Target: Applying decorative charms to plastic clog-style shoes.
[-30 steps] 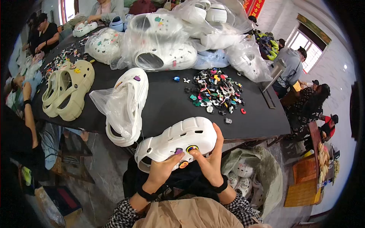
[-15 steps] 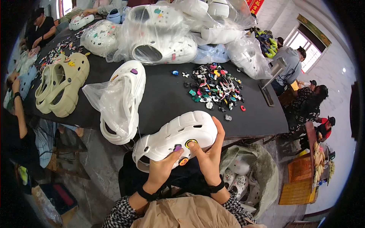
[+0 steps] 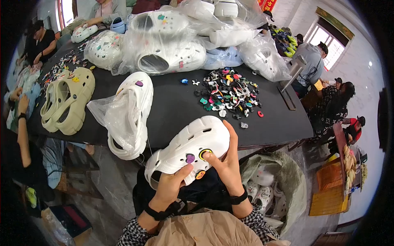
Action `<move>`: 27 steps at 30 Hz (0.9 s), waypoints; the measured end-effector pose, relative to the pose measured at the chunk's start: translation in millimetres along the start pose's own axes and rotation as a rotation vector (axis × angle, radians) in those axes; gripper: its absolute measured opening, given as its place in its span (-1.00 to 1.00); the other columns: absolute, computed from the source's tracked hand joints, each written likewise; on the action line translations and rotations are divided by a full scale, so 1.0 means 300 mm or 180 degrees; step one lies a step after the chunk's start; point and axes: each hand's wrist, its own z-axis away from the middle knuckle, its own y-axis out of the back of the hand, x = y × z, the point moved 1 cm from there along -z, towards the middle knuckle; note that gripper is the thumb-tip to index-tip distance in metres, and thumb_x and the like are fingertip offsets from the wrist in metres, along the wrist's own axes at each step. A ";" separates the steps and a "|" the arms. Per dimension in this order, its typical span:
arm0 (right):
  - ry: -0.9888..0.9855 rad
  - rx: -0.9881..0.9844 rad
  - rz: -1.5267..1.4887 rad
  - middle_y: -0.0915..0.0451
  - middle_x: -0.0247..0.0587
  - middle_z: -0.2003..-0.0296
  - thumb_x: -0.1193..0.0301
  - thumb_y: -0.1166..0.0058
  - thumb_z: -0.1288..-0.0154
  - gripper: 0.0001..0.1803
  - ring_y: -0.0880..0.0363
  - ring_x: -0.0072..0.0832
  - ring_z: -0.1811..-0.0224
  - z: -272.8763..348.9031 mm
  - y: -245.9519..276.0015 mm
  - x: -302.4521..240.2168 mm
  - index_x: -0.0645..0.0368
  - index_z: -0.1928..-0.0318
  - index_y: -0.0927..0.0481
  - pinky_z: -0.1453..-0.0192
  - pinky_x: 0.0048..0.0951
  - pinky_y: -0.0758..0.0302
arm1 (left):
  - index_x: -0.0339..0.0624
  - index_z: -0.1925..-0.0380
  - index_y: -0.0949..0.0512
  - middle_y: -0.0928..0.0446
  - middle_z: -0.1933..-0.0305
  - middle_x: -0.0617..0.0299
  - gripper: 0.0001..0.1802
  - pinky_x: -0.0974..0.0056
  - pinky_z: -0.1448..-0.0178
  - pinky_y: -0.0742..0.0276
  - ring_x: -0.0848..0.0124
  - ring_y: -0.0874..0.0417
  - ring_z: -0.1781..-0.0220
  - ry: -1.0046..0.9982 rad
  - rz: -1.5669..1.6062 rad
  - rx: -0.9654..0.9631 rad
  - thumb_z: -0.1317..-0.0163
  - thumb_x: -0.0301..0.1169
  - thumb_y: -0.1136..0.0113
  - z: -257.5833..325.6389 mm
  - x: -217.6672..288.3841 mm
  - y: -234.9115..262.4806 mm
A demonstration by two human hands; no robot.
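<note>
Above my lap, both hands hold a white clog [image 3: 199, 137] tilted, its toe up and to the right. My left hand [image 3: 169, 187] grips the near side, its thumb just below a purple charm [image 3: 190, 158]. My right hand [image 3: 228, 170] wraps the toe end, thumb pressed at a round yellow-and-black charm [image 3: 202, 153]. An orange charm [image 3: 200, 175] sits lower on the clog. The fingers beneath the clog are mostly hidden. On the table's near edge stands another white clog [image 3: 141, 102] with clear plastic stuffed in it and a purple charm on top.
A pile of mixed charms [image 3: 232, 92] lies on the black table [image 3: 172, 98]. Bagged clogs [image 3: 172, 55] are heaped behind, beige clogs [image 3: 74, 102] stand left, and a metal stand [image 3: 292, 82] rises at the right. Below sits a sack [image 3: 293, 192] of clogs. Other people work around.
My left thumb has slid down off the purple charm, which now shows whole. The clog has turned slightly, showing more of its upper. My right thumb stays at the yellow-and-black charm.
</note>
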 end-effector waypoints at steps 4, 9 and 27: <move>-0.0002 -0.0139 0.0078 -0.18 0.00 -0.39 0.31 -0.36 -0.25 0.02 -0.24 -0.25 -0.42 -0.038 0.027 -0.001 0.17 -0.53 0.05 -0.47 -0.24 -0.24 | -0.21 -0.35 -0.33 -0.56 -0.18 0.14 -0.47 0.24 -0.17 -0.60 0.37 -0.63 -0.15 0.0078 0.0345 -0.0351 -0.39 -0.56 -0.13 -0.023 0.019 -0.028; -0.0178 -0.0588 -0.0063 -0.08 0.01 -0.44 0.34 -0.33 -0.26 0.05 -0.12 -0.23 -0.49 -0.044 0.061 -0.003 0.18 -0.55 0.12 -0.53 -0.24 -0.10 | -0.23 -0.36 -0.31 -0.52 -0.24 0.11 -0.45 0.20 -0.21 -0.60 0.31 -0.60 -0.21 0.0071 0.0583 -0.0547 -0.38 -0.59 -0.13 -0.029 0.029 -0.030; 0.0455 -0.0288 0.0652 -0.21 -0.10 -0.34 0.66 -0.24 -0.16 -0.15 -0.18 -0.32 -0.44 -0.056 -0.002 -0.035 0.24 -0.44 -0.16 -0.49 -0.31 -0.15 | -0.29 -0.38 -0.25 -0.45 -0.29 0.05 -0.45 0.07 -0.38 -0.46 0.20 -0.53 -0.29 -0.0249 0.0271 -0.0166 -0.39 -0.58 -0.03 -0.029 -0.008 -0.023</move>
